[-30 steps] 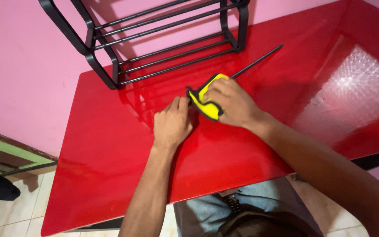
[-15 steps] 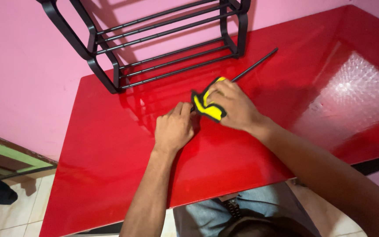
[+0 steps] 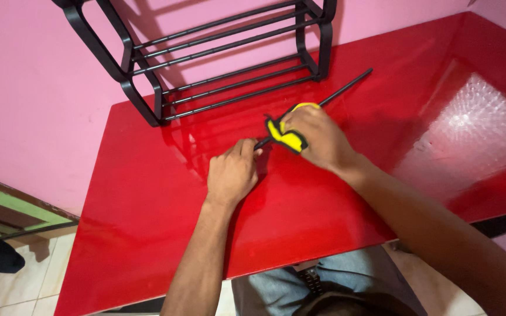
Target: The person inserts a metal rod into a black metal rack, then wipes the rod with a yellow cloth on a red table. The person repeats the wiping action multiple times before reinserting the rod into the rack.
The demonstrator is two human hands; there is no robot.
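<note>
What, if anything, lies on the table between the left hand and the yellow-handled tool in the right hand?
Nothing visible does. The left hand rests on the red table, its fingertips at the near end of the thin black rod. The right hand grips the yellow tool on that rod, just beyond, with only bare tabletop between.

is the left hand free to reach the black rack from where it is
Probably yes. The left hand rests on the red table by the near end of a thin black rod, and only bare tabletop lies between it and the black rack.
</note>
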